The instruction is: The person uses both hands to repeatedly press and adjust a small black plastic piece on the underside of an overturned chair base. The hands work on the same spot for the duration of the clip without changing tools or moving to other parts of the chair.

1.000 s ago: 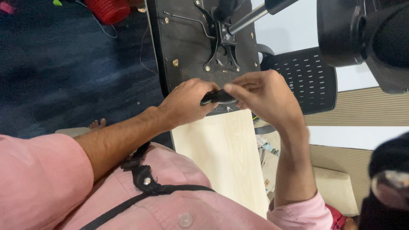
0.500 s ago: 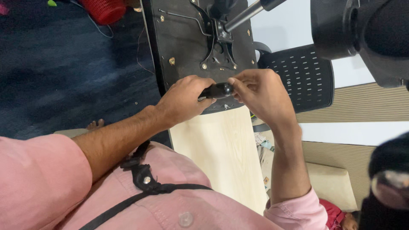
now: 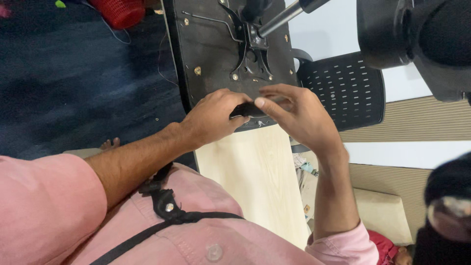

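1. Left hand [image 3: 213, 118]: I see its grip closed round one end of a small black part [image 3: 245, 109]; the fingertips are curled under and hidden from me.
2. Right hand [image 3: 294, 115]: thumb and fingers pinch the other end of the same part; most of the part is covered by both hands, so I cannot tell its shape.
3. Small black part: held between the hands, just at the near edge of the upturned chair seat [image 3: 211, 54].
4. Chair seat underside: black, with a metal bracket [image 3: 250, 44] and brass-coloured screw points; its top is cut off by the frame.
5. Table [image 3: 255, 181]: pale wood, partly behind my arms and pink shirt.
6. Perforated black chair back [image 3: 343, 88]: right of the seat, partly masked.
7. Red object [image 3: 120, 11]: top left on the dark floor, cut off, unidentifiable.
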